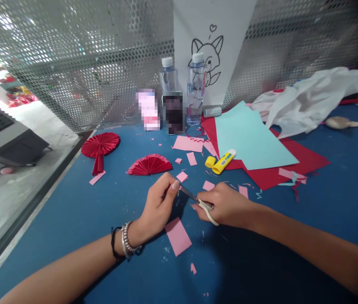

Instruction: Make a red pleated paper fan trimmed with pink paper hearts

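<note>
- The scissors (198, 201) sit at the middle of the blue table (340, 202), their thin metal blades pointing up-left; they look light and stiff, with sharp edges, so the white handle loops are the safe place to take them.
- The right hand (229, 204) is closed around those handle loops, one white loop curving out below the fingers.
- The left hand (159, 202) is pinched narrow at the blade tips, thumb and fingertips together; whether a scrap of paper lies between them I cannot tell.
- Just below the scissors lies a pink paper rectangle (178, 236), flat, thin and easily creased.
- Small pink offcuts (208, 185) are scattered just above the scissors.
- Further above the scissors, a folded red paper fan (149, 165) lies open; a second red fan with a stem (99, 147) lies well to its left.
- Up-right of the scissors, a yellow glue stick (224, 161) rests at the edge of a pale blue sheet (251, 139) that overlaps red sheets (293, 166).
- Far beyond the scissors, two water bottles (196, 88) stand against the perforated metal wall (86, 63).
</note>
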The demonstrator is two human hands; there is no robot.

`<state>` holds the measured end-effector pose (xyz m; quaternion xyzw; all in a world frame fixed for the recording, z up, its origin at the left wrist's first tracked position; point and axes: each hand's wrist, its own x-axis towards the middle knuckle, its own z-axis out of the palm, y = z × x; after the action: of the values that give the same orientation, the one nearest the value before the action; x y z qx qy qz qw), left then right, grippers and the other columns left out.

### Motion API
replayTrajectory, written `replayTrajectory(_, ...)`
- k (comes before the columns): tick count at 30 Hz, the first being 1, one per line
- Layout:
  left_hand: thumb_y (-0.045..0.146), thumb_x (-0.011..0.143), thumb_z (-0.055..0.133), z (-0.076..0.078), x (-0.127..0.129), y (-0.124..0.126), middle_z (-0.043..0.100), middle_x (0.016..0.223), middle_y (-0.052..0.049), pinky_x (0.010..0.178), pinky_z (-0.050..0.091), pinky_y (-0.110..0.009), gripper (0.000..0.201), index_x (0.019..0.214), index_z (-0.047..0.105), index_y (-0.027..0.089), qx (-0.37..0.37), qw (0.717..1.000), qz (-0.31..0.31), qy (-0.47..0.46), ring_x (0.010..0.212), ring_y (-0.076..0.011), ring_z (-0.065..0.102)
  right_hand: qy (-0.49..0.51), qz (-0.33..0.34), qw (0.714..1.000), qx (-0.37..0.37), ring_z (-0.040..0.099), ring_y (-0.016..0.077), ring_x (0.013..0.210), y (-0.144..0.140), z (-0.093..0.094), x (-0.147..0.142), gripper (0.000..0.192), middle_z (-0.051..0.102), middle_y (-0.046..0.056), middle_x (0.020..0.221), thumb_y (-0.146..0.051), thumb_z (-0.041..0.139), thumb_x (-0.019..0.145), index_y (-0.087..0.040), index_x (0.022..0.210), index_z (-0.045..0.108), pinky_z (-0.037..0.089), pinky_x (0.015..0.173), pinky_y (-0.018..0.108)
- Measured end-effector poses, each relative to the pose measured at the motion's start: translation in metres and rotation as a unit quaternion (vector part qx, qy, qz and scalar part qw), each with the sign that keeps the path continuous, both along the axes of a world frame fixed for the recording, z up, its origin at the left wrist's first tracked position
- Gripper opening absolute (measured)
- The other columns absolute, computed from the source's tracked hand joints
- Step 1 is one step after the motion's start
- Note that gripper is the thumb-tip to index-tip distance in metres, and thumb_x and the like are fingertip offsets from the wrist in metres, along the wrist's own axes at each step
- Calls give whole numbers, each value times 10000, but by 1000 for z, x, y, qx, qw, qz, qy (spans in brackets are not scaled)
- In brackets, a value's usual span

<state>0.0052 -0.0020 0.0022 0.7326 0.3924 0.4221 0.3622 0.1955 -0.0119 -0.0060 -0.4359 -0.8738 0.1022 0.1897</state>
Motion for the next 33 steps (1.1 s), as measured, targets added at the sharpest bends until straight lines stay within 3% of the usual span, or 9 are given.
replayTrajectory(8,271,931,353,2,-1,0,372,683,25,576,283,-240,246,707,407,184,7,1000,-3,9,620,-112,345,-4,26,999,39,256,81,388,2,-1,0,284,416,-25,415,-257,459,785,-174,521,523,180,438,262)
replayTrajectory(20,253,924,362,4,-1,0,379,671,24,569,291,-236,244,697,412,178,0,1000,13,9,613,-107,348,-83,3,996,-27,346,99,421,3,-2,-1,263,498,9,482,-279,436,818,-170,627,580,156,450,280)
replayTrajectory(24,267,928,364,4,-1,0,370,670,29,571,288,-233,251,697,407,177,-19,1000,19,-3,614,-102,338,-49,-11,999,-17,333,95,429,4,-6,1,268,487,1,479,-309,451,818,-175,620,571,160,457,272)
replayTrajectory(30,335,927,364,-1,1,1,376,661,31,547,305,-224,260,731,438,181,-70,994,69,-55,587,-99,341,28,-69,995,-63,420,97,459,5,6,0,249,517,-13,504,-355,509,789,-185,609,536,249,472,240)
replayTrajectory(33,335,926,369,-3,2,2,376,651,33,541,304,-222,254,740,450,184,-94,990,73,-75,575,-97,341,3,-67,996,-53,555,166,662,6,18,1,184,617,20,705,-379,568,744,-201,789,588,369,576,260)
